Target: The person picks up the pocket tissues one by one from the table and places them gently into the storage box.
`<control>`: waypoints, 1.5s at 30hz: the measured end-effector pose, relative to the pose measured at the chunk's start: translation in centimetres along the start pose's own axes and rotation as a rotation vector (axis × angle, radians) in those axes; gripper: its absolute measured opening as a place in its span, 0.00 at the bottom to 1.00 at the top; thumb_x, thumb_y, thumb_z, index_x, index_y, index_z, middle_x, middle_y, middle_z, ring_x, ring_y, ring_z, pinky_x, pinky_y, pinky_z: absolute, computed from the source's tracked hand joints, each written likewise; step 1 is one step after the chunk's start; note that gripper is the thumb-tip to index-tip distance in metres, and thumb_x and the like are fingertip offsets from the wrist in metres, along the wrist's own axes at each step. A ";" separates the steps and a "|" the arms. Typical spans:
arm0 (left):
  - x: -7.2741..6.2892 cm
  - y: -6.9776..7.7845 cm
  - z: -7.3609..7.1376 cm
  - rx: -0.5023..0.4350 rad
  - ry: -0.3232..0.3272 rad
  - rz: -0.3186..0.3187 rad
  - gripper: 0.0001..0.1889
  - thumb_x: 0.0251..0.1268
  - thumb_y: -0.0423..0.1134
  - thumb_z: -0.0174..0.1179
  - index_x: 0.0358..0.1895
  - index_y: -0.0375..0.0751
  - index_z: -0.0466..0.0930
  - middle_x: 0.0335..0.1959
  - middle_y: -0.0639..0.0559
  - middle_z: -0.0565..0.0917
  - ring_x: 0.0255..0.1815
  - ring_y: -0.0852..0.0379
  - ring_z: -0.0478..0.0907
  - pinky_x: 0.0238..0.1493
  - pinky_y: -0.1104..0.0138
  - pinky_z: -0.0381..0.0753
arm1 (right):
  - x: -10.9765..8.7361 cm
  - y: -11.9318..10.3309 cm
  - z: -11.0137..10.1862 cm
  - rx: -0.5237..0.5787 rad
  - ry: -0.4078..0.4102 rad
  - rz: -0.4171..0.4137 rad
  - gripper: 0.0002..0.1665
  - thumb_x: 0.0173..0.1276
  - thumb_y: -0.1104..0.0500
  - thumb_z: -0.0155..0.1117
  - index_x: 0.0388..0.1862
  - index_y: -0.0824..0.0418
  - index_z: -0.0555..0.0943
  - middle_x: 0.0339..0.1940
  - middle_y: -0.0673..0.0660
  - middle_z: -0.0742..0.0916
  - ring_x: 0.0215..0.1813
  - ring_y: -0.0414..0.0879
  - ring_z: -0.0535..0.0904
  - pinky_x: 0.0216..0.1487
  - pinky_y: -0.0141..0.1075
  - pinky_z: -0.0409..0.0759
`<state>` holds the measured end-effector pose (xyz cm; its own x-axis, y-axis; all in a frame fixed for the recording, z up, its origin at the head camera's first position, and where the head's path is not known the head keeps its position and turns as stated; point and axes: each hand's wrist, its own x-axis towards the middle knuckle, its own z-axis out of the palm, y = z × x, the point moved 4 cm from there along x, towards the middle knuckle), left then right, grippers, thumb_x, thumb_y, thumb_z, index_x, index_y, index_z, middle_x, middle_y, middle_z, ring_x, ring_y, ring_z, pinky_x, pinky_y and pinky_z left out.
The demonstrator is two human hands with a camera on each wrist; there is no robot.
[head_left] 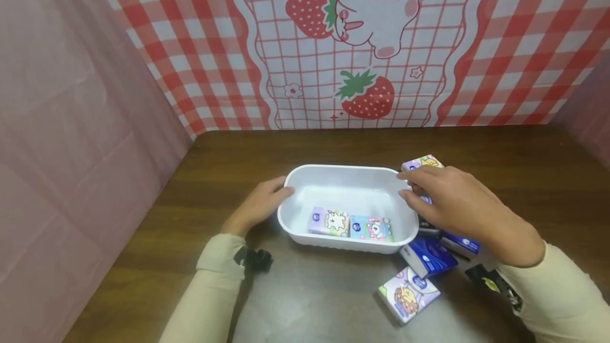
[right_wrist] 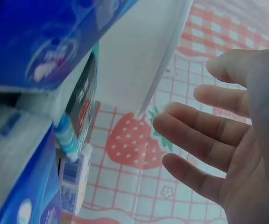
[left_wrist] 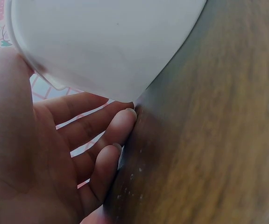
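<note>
A white oblong plastic basin [head_left: 343, 193] stands on the table. Two small tissue packs lie flat inside along its near wall: a purple and cream one [head_left: 329, 222] and a light blue one [head_left: 371, 228]. My left hand [head_left: 261, 201] grips the basin's left end, thumb over the rim and fingers low against the outside, as the left wrist view also shows. Over the basin's right end hovers my right hand [head_left: 469, 208], fingers spread and holding nothing. In the right wrist view a gap shows between its fingertips and the basin wall [right_wrist: 130, 56].
Right of the basin lies a loose pile: dark blue tissue packs [head_left: 431, 255], a lilac cartoon pack [head_left: 410, 295] nearest me, and another cartoon pack [head_left: 424, 162] at the back, partly hidden by my right hand. A red-checked strawberry cloth [head_left: 200, 52] hangs behind the wooden table [head_left: 229, 152].
</note>
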<state>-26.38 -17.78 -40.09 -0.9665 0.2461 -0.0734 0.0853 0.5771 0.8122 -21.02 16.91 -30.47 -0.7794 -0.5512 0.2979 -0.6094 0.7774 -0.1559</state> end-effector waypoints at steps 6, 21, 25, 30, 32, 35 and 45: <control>-0.2 0.0 -0.1 0.004 -0.004 -0.014 0.24 0.74 0.54 0.53 0.67 0.50 0.76 0.50 0.53 0.83 0.50 0.53 0.79 0.59 0.51 0.76 | -0.1 0.7 0.3 -0.002 -0.050 0.049 0.26 0.68 0.51 0.69 0.62 0.60 0.82 0.50 0.58 0.88 0.47 0.55 0.86 0.46 0.55 0.84; -0.2 0.0 0.0 0.000 -0.004 0.009 0.23 0.74 0.55 0.52 0.66 0.51 0.76 0.48 0.55 0.84 0.48 0.54 0.79 0.57 0.52 0.77 | -0.6 1.9 0.4 -0.012 -0.162 0.156 0.30 0.69 0.46 0.67 0.63 0.61 0.80 0.54 0.62 0.86 0.52 0.61 0.84 0.49 0.59 0.82; -0.1 0.0 0.0 0.002 -0.004 0.021 0.23 0.75 0.54 0.52 0.65 0.50 0.77 0.47 0.54 0.84 0.48 0.54 0.79 0.56 0.52 0.77 | -0.6 2.2 0.6 -0.012 -0.185 0.180 0.30 0.68 0.46 0.68 0.63 0.61 0.80 0.55 0.63 0.86 0.53 0.62 0.83 0.50 0.60 0.81; 0.0 0.0 0.0 0.009 -0.004 0.039 0.23 0.74 0.54 0.52 0.65 0.49 0.77 0.47 0.54 0.84 0.48 0.54 0.79 0.56 0.52 0.77 | -0.7 2.7 0.9 -0.002 -0.222 0.203 0.31 0.69 0.45 0.67 0.64 0.62 0.80 0.56 0.63 0.85 0.56 0.64 0.82 0.52 0.62 0.80; 0.0 0.0 0.0 0.009 -0.004 0.039 0.23 0.74 0.54 0.52 0.65 0.49 0.77 0.47 0.54 0.84 0.48 0.54 0.79 0.57 0.52 0.77 | -0.7 2.9 1.0 0.002 -0.232 0.210 0.30 0.69 0.46 0.67 0.64 0.62 0.79 0.57 0.64 0.85 0.56 0.64 0.81 0.52 0.62 0.79; 0.0 0.0 0.0 0.010 -0.005 0.045 0.23 0.75 0.54 0.53 0.65 0.49 0.77 0.47 0.53 0.84 0.48 0.54 0.79 0.57 0.52 0.77 | -0.7 3.0 1.1 0.005 -0.243 0.217 0.31 0.69 0.46 0.67 0.65 0.62 0.79 0.57 0.64 0.85 0.57 0.65 0.81 0.52 0.62 0.79; 0.1 0.0 -0.1 0.008 -0.005 0.053 0.22 0.75 0.53 0.52 0.65 0.49 0.77 0.48 0.52 0.84 0.49 0.53 0.79 0.57 0.52 0.76 | -0.8 3.1 1.5 0.008 -0.299 0.217 0.32 0.70 0.46 0.66 0.66 0.62 0.77 0.61 0.66 0.82 0.63 0.68 0.76 0.56 0.65 0.75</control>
<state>-26.46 -17.80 -40.00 -0.9594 0.2800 -0.0331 0.1383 0.5697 0.8102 -22.52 19.34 -32.65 -0.8981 -0.4387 -0.0314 -0.4252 0.8842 -0.1934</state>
